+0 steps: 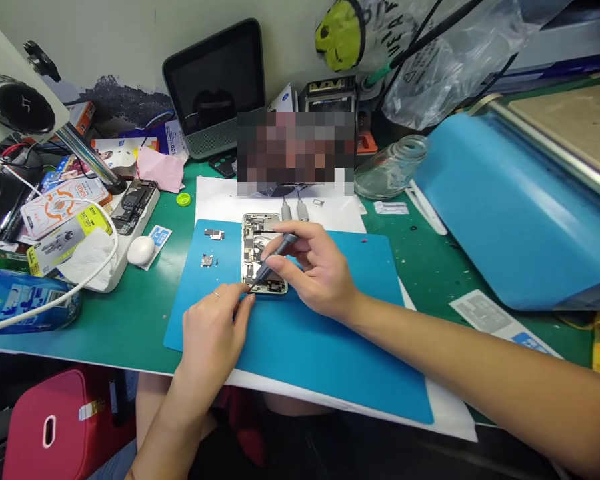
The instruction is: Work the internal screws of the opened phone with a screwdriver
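Below the near edge of the table point(140, 347), at its left, stands a red box point(50, 427). White paper point(453, 407) sticks out past the near edge of the blue mat point(330, 367), which lies on the table.

The left hand point(213, 333) reaches over the mat's near edge, fingers bent and thumb close to the forefinger, its fingertips at the near left corner of the opened phone point(251, 250); whether they pinch anything, I cannot tell. The right hand point(325, 273) has its thumb and fingers closed around a dark screwdriver point(275, 261), which slants down to that same corner. The phone lies by the mat's far edge, left of its middle, its insides bare. Toward the mat's far left corner lie 2 small parts, a nearer one point(207, 261) and a farther one point(214, 234).

Left of the mat, on the table, sits a white rounded case point(141, 251). Beyond the phone, 2 grey handles point(294, 212) lie side by side. Near the table's far edge are a green cap point(183, 199), a glass jar point(393, 167) lying tilted, and a dark-screened display point(220, 87) standing against the wall.
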Demonstrator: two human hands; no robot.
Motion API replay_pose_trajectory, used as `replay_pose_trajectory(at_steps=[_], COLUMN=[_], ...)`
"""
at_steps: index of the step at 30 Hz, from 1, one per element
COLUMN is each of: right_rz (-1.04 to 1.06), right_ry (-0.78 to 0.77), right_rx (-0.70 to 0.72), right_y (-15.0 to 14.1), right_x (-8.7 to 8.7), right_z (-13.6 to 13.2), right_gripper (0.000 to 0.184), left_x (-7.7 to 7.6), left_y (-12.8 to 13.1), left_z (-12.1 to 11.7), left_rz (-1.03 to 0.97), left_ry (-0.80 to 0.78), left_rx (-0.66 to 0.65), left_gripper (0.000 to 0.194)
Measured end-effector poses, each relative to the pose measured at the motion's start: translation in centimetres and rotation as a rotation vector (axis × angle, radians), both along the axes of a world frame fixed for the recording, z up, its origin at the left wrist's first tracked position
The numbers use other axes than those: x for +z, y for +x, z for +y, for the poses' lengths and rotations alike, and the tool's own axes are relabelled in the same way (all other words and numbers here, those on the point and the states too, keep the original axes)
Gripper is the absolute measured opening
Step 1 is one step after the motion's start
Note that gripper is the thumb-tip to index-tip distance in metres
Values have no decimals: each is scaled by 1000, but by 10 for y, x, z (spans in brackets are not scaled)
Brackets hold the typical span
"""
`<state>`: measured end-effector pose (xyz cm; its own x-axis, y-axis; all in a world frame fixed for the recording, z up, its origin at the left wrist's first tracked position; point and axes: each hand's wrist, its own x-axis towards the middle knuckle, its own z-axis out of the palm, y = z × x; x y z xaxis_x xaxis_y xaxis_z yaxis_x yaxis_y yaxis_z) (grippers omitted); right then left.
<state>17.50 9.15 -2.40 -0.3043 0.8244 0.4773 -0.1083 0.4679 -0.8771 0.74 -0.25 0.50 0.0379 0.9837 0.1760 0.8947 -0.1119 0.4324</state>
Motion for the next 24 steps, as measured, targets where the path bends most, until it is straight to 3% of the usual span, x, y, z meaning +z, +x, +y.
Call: replay_pose_trajectory(at_steps=[10, 20, 24], right_rz=[16, 22, 33], right_ry=[4, -35, -79], right_rx=[26, 43, -35], right_y=[0, 1, 0], right_x=[2, 2, 5], right_z=[0, 0, 3], right_gripper=[34, 34, 32], left_x=[0, -5, -3], left_y=[0, -1, -1], left_z=[2, 2, 3], left_rz=[-13, 6, 16], left_ry=[-23, 27, 81], left_rx=[56, 21, -11], left_gripper=[9, 7, 11])
